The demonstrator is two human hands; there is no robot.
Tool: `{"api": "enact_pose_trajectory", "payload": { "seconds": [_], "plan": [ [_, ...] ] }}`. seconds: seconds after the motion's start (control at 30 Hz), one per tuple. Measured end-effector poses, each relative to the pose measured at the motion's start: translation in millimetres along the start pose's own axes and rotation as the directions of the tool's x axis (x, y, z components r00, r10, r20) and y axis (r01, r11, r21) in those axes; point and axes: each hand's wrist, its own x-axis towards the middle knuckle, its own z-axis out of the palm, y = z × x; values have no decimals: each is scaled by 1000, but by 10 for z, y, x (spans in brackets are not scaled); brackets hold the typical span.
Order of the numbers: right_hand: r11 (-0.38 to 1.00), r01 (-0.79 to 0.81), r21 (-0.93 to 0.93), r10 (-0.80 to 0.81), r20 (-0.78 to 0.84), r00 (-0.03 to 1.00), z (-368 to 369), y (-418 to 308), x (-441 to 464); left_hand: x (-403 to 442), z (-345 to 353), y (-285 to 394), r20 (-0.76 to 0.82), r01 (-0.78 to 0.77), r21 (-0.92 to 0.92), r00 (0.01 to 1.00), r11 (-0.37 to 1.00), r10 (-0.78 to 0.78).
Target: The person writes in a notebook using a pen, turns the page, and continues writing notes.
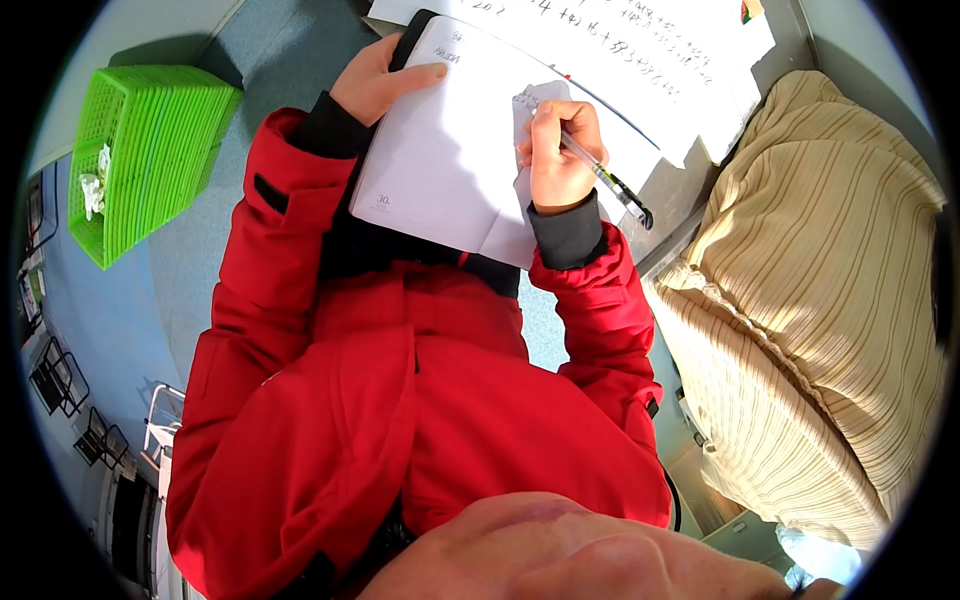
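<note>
An open notebook [430, 150] with a few handwritten lines lies in front of me at the top middle. My left hand [378, 82] grips its upper left edge, the thumb resting on the page and the other fingers hidden beneath. My right hand [563, 150] is closed around a clear pen with a black end [622, 192]. The pen's tip end is at the right page, by some small handwriting [527, 98], and is largely hidden by the fingers. Shadow falls across part of both pages.
Large sheets with handwritten numbers [640, 50] lie beyond the notebook. A green plastic basket [165, 150] with white crumpled bits inside stands at the left. Striped beige cloth [820, 210] covers something bulky at the right. Black-framed chairs or racks appear at the far left.
</note>
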Motion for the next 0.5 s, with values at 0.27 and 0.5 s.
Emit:
{"api": "enact_pose_trajectory", "payload": {
  "seconds": [0.27, 0.5],
  "plan": [
    [999, -31, 43, 33, -44, 998, 6, -64, -13, 27, -6, -29, 2, 0, -17, 1000, 1000, 1],
    [1000, -22, -10, 22, -6, 1000, -12, -61, -32, 19, 2, -43, 0, -5, -41, 1000, 999, 5]
  ]
}}
